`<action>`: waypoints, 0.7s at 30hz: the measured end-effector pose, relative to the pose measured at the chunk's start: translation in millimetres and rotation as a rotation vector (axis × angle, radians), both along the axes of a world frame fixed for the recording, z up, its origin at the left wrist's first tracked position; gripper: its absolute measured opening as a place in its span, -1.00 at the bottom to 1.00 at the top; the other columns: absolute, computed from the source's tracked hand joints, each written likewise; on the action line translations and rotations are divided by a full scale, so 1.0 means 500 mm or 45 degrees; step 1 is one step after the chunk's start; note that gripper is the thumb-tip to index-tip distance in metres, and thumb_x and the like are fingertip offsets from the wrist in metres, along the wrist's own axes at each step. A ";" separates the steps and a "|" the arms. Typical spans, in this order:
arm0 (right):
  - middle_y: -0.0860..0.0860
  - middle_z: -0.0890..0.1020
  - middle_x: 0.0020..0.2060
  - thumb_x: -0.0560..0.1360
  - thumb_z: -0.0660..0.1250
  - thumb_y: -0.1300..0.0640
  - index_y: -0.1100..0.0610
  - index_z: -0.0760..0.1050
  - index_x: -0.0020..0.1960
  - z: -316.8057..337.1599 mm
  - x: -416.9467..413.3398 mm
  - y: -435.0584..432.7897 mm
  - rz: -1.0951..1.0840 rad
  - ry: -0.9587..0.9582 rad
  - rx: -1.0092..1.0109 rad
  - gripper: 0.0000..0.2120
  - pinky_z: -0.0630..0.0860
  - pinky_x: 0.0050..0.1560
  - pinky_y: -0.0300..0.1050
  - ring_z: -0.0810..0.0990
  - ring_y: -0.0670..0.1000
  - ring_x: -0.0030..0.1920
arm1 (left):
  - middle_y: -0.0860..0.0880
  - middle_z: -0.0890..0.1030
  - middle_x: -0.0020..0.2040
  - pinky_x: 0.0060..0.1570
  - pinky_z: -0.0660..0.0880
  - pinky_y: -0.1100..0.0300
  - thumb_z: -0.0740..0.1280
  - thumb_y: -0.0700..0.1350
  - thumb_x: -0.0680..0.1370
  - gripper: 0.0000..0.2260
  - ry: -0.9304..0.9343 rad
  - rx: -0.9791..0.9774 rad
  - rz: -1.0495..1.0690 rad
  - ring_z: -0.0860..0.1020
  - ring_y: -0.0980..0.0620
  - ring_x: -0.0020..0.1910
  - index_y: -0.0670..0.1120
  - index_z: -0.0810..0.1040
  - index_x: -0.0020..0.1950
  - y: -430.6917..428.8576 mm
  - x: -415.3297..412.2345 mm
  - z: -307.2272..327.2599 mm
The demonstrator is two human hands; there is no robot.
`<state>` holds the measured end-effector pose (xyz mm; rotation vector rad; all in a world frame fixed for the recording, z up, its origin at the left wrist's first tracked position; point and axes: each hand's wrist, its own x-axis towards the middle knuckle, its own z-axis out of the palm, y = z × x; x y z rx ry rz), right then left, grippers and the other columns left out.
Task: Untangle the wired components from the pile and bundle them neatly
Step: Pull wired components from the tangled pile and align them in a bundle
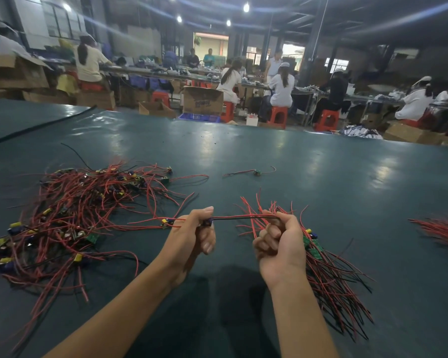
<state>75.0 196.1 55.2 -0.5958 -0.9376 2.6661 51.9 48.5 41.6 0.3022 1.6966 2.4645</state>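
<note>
A tangled pile (73, 215) of red and black wires with small yellow, blue and green components lies on the left of the dark green table (269, 164). My left hand (194, 239) pinches one wired component by its small part. Its red and black wire pair (243, 217) stretches level across to my right hand (277, 244). My right hand grips a bundle (329, 275) of wired components, with green boards beside the palm and wire ends fanning out above and below the fist.
A single loose wired component (255, 172) lies farther out on the table. More red wires (442, 231) lie at the right edge. A black cable (36, 126) runs across the far left. Beyond the table, people sit at workbenches among cardboard boxes and red stools.
</note>
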 end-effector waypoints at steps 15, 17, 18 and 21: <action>0.02 0.60 -0.48 0.50 0.43 0.04 0.07 0.68 -0.40 -0.044 0.024 -0.133 0.082 0.018 0.751 -0.69 0.51 -0.39 -0.19 0.53 -0.05 -0.41 | 0.03 0.44 -0.54 -0.50 0.34 0.23 0.27 0.18 0.50 -0.59 0.335 -0.315 -0.049 0.39 0.08 -0.55 -0.01 0.54 -0.48 -0.008 -0.010 -0.025; -0.01 0.62 -0.47 0.49 0.44 0.08 0.03 0.66 -0.46 -0.043 0.022 -0.133 0.058 -0.032 0.717 -0.66 0.57 -0.25 -0.15 0.56 -0.04 -0.36 | 0.02 0.46 -0.54 -0.50 0.36 0.25 0.31 0.20 0.48 -0.57 0.339 -0.334 -0.074 0.41 0.09 -0.56 -0.02 0.52 -0.49 -0.009 -0.009 -0.025; 0.00 0.62 -0.47 0.49 0.45 0.10 0.04 0.66 -0.46 -0.044 0.019 -0.130 0.041 -0.064 0.689 -0.66 0.58 -0.18 -0.09 0.57 -0.03 -0.34 | 0.03 0.47 -0.55 -0.48 0.37 0.29 0.31 0.18 0.49 -0.57 0.351 -0.352 -0.090 0.42 0.10 -0.57 -0.03 0.51 -0.50 -0.008 -0.009 -0.026; 0.00 0.63 -0.48 0.49 0.45 0.15 0.05 0.66 -0.47 -0.046 0.013 -0.122 0.007 -0.103 0.645 -0.66 0.60 -0.08 0.03 0.59 -0.01 -0.34 | 0.02 0.46 -0.56 -0.44 0.38 0.31 0.30 0.15 0.52 -0.54 0.386 -0.420 -0.115 0.42 0.10 -0.56 -0.04 0.48 -0.52 -0.006 -0.010 -0.029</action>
